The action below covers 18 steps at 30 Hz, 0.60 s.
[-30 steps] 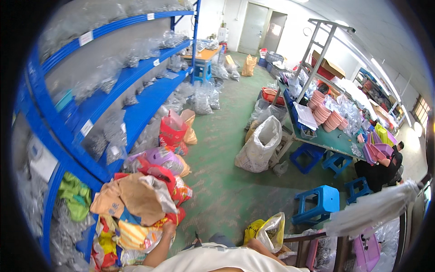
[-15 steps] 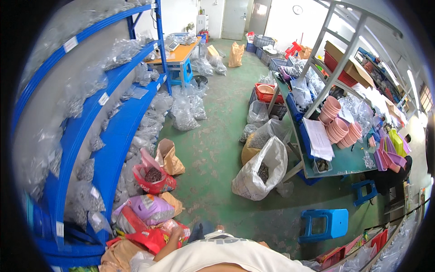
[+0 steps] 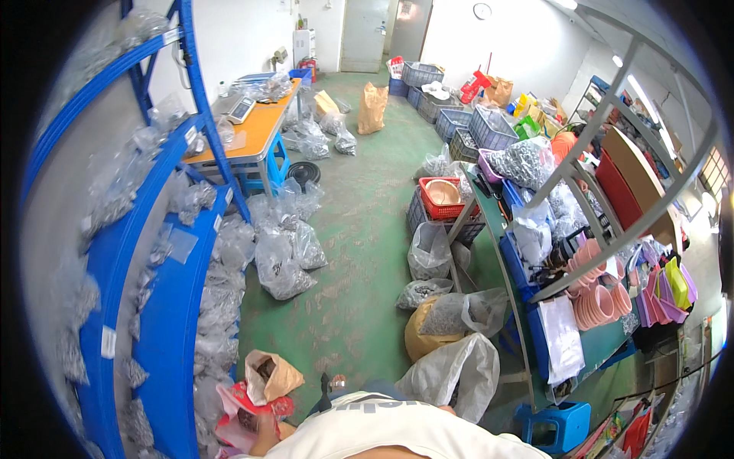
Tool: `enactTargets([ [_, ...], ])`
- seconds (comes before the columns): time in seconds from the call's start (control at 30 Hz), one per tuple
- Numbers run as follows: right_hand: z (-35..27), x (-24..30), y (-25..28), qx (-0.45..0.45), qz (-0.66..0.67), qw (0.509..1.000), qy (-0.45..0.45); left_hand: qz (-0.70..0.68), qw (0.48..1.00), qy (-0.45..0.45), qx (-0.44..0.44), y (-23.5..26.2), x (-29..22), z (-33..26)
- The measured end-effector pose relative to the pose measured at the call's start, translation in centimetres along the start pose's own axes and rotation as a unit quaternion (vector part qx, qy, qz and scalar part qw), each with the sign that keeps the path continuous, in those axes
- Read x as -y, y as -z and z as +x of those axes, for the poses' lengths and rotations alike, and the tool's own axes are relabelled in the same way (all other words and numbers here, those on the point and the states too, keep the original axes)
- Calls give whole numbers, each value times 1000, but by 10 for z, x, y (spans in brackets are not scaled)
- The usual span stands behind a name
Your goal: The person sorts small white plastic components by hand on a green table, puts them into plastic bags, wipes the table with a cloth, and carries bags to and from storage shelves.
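My left hand [image 3: 264, 430] is low at the bottom edge, beside a red and pink plastic bag [image 3: 238, 409] with dark small pieces in it. Its fingers are too blurred and hidden to show whether they grip the bag. Just behind that bag, an open brown paper bag [image 3: 273, 376] stands on the floor. Only a sliver of my right hand or arm [image 3: 448, 410] shows past my shirt, next to an open white woven sack [image 3: 451, 371]; its fingers are hidden.
Blue shelving [image 3: 164, 336] with bagged parts lines the left. Clear bags [image 3: 281, 264] lie along its foot. At right stand a green-topped table [image 3: 489, 199] with pink pots [image 3: 595, 306], and a blue stool [image 3: 562, 425]. Grey crates [image 3: 489, 126] and an orange-topped table [image 3: 267, 126] are farther off.
My view has moved forward along the aisle. The red bag, paper bag and white sack now lie nearer to me; the purple bag has left the view. My left hand has gone from other bags to the red one.
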State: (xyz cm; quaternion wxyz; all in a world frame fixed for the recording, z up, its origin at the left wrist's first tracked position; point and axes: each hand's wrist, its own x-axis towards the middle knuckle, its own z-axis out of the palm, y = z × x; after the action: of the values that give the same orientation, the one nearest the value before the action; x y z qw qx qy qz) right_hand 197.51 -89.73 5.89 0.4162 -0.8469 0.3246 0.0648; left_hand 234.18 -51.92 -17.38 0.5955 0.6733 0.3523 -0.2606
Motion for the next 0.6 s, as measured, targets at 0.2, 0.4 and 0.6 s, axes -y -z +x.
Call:
enactTargets([
  [0.2,163,49,89,-54,-98,993,-27,-13,933,-211,290,-401,-300,-7],
  [0.4,345,46,182,-115,-72,990,-29,280,791,-304,452,-614,-376,-34],
  [0.6,480,40,259,-70,-8,997,-29,550,725,-253,329,-544,-333,78],
])
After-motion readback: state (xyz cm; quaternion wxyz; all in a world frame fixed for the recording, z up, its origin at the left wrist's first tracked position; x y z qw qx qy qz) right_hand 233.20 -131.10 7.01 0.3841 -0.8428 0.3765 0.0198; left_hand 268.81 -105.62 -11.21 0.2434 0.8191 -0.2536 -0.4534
